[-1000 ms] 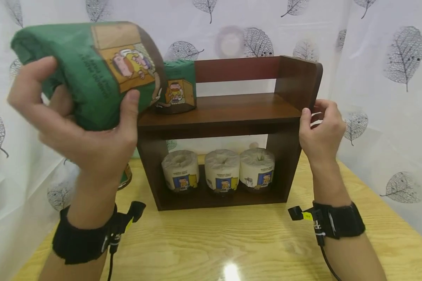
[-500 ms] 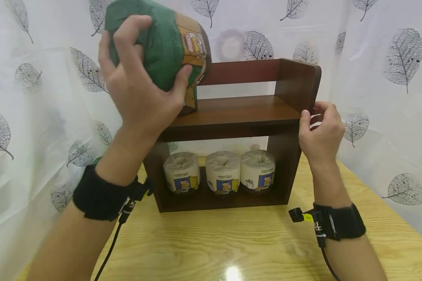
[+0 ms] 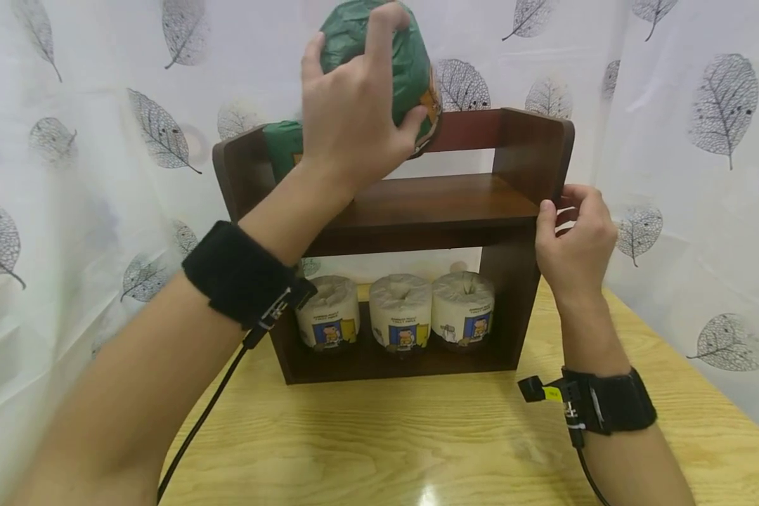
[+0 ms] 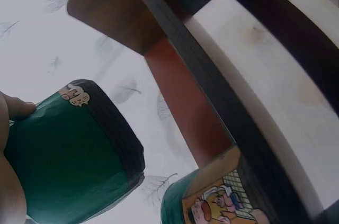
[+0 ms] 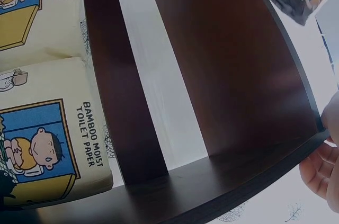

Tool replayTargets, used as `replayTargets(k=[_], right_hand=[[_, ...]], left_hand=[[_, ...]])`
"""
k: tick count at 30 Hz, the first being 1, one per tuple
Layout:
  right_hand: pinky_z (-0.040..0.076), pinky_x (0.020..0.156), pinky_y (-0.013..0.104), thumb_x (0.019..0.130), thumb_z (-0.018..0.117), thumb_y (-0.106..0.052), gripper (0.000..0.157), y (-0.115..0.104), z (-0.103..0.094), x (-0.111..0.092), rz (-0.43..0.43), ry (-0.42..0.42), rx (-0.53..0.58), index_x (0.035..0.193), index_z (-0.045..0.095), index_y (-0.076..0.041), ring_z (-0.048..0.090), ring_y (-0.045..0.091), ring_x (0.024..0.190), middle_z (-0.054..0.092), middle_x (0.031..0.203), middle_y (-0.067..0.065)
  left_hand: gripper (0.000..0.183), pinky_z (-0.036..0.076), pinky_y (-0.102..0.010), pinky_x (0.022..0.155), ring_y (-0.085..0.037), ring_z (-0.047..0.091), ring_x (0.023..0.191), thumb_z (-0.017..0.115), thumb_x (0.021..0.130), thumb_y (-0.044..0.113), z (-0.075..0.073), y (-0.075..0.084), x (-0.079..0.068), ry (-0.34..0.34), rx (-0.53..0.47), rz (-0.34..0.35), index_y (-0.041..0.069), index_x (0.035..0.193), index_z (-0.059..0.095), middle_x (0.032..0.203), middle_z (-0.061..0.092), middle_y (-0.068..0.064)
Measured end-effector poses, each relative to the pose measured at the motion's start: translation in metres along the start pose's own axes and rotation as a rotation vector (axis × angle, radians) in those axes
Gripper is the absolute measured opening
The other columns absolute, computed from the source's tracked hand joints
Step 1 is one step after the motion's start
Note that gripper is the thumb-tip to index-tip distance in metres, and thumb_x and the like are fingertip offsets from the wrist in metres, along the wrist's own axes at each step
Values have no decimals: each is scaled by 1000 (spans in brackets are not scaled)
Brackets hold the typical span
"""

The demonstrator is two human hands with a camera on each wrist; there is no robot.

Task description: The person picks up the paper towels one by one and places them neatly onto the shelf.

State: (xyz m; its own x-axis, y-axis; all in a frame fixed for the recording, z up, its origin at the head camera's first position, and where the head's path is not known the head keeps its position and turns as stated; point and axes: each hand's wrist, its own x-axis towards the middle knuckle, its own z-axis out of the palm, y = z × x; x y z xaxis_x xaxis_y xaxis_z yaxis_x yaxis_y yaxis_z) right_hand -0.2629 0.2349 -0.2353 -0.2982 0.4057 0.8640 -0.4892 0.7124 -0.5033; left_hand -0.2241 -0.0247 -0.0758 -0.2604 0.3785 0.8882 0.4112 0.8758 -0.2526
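My left hand (image 3: pixel 354 105) grips a green-wrapped toilet paper roll (image 3: pixel 411 74), tilted and raised above the upper board of a dark brown wooden shelf (image 3: pixel 443 200). In the left wrist view that green roll (image 4: pixel 74 155) hangs apart from the shelf. A second green roll (image 3: pixel 282 144) stands at the left end of the upper board, mostly hidden behind my left arm. My right hand (image 3: pixel 578 242) holds the shelf's right side panel at its front edge, thumb in front and fingers behind. Below, three cream toilet paper rolls (image 3: pixel 400 313) stand in the lower compartment.
The shelf stands on a light wooden table (image 3: pixel 379 436). Behind and beside it hangs a white curtain (image 3: pixel 689 176) with leaf prints. Each wrist wears a black strap (image 3: pixel 610 400) with a small camera and cable.
My left hand has carried the green roll rightward and upward, from left of the shelf to over its upper board. The right hand stays at the side panel.
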Motion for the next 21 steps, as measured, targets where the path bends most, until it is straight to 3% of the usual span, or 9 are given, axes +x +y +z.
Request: replayTargets(k=[6,12,16,21], right_hand=[[38,60,10,86,55,-23,29,2,1,0,-5,-4,-16,105,59,-2,52,10,69,64,91,10],[39,60,11,85,55,-26,30,6,-1,0,-13,0,-6,105,60,-4,53,10,69,64,90,8],[40,60,12,86,53,-27,30,5,-1,0,-24,4,4,104,60,-5,53,11,69,63,89,7],[39,60,12,86,55,-24,28,3,1,1,-14,1,6,105,59,-3,53,11,69,63,90,9]], left_hand=[[63,8,-50,109,-18,61,91,42,87,46,15,14,23,-244,73,-40,18,139,19,95,66,2],[75,10,-59,106,-21,60,88,48,85,39,29,27,41,-499,98,-92,19,144,7,92,61,5],[83,17,-62,103,-22,57,100,51,85,38,37,30,49,-627,69,-163,18,147,0,112,59,2],[80,20,-65,99,-21,51,111,53,84,38,45,27,53,-773,14,-248,19,147,8,128,49,3]])
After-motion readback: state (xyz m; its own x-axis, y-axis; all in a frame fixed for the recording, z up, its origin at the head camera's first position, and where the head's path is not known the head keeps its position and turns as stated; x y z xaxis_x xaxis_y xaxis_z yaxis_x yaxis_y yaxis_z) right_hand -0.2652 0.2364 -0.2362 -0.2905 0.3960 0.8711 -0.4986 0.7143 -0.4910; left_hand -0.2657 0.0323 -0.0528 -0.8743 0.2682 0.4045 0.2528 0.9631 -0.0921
